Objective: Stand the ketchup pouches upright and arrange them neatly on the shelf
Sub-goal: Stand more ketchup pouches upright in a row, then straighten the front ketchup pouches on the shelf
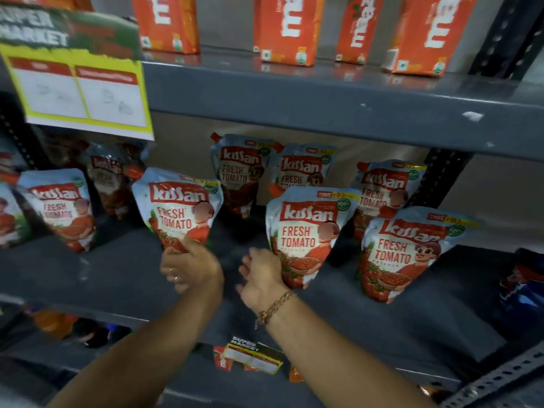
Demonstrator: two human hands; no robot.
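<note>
pouches point(306, 231) crowding both hands, left fingers point(176, 278) pinching one, right fingers point(245, 267) spread

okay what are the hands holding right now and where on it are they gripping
The left hand grips a Kissan ketchup pouch by its bottom edge. The right hand rests open against the lower left side of another pouch, not clearly gripping it.

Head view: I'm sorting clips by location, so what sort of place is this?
Most likely a supermarket aisle: a "Super Market" price sign, grey metal shelving, and rows of identical ketchup pouches with printed price tags.
</note>
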